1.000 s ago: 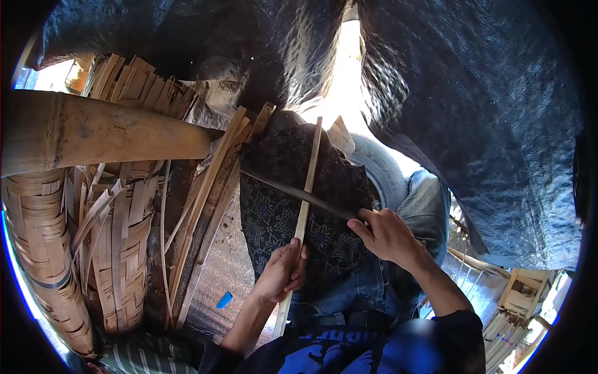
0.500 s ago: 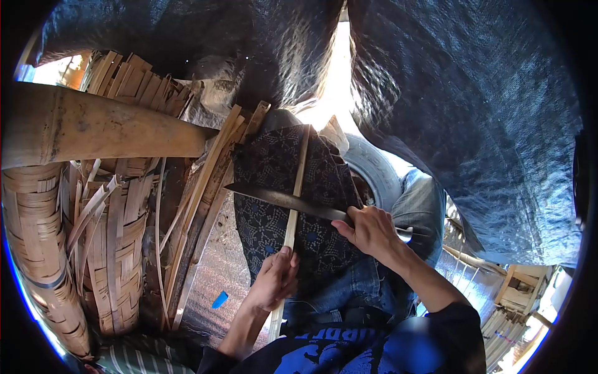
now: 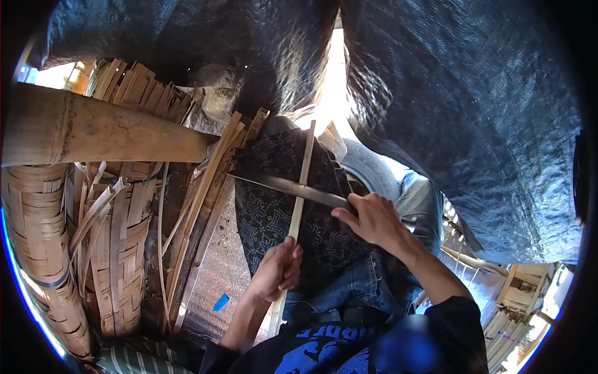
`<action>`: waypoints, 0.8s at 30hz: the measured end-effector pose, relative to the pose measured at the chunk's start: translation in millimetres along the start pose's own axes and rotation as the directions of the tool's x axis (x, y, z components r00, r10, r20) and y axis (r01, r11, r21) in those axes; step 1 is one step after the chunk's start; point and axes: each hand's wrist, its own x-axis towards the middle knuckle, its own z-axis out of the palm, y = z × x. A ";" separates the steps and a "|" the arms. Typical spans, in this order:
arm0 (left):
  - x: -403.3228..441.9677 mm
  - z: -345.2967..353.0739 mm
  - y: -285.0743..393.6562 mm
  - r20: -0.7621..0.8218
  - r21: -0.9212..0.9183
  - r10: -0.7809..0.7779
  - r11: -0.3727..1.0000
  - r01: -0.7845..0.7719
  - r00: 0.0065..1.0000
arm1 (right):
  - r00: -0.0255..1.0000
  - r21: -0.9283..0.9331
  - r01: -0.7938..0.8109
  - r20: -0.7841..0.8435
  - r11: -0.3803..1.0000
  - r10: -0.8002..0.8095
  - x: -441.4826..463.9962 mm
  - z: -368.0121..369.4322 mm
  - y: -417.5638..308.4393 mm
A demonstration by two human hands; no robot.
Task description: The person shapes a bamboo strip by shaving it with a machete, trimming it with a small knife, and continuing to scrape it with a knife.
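My left hand (image 3: 278,269) is closed around a long, pale bamboo strip (image 3: 297,218), which runs from my waist up over my lap. My right hand (image 3: 372,218) grips a long knife (image 3: 283,185) at its handle end, the handle mostly hidden by my fingers. The blade points left and lies across the strip above my left hand, touching or very close to it. Under both, a dark patterned cloth (image 3: 265,215) covers my legs.
A thick bamboo pole (image 3: 124,129) juts in from the left above woven bamboo rolls (image 3: 37,230). Bundled slats (image 3: 140,87) stand behind, and long strips (image 3: 202,193) lean beside the cloth. A dark tarp (image 3: 461,112) hangs ahead; a tire (image 3: 372,163) sits beyond my lap.
Both hands have moved slightly up, away from my body, with the knife and the strip. The knife crosses the strip a little higher in view.
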 end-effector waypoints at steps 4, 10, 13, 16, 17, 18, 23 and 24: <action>19.5 1.9 11.9 0.038 -0.043 -0.041 0.998 0.042 0.998 | 0.995 -0.039 -0.102 -0.015 0.994 0.101 9.7 -4.4 7.6; 22.0 0.3 12.6 0.026 -0.100 -0.038 0.994 0.040 0.999 | 0.987 -0.027 -0.119 -0.113 0.993 0.115 12.5 21.5 4.3; 21.6 0.1 13.5 0.034 -0.097 -0.036 0.994 0.039 0.999 | 0.979 -0.034 -0.095 -0.183 0.995 0.087 12.8 26.8 5.7; 20.2 3.5 13.6 0.025 -0.083 -0.030 0.996 0.032 0.999 | 0.968 -0.057 -0.085 -0.243 0.995 0.068 12.9 32.2 7.4; 20.2 4.8 13.5 0.005 -0.075 -0.019 0.997 0.019 1.000 | 0.958 -0.071 -0.070 -0.284 0.995 0.047 13.4 34.0 8.3; 19.8 4.3 12.6 0.007 -0.072 -0.020 0.997 0.021 1.000 | 0.957 -0.072 -0.073 -0.286 0.995 0.050 13.6 36.3 9.8; 4.8 5.9 0.2 -0.066 -0.065 -0.043 0.997 0.039 0.997 | 0.945 -0.086 -0.083 -0.324 0.993 0.051 22.8 51.5 11.4; 0.9 2.1 -2.5 -0.066 -0.078 -0.035 0.996 0.029 0.997 | 0.945 -0.085 -0.078 -0.322 0.993 0.047 25.9 52.7 9.4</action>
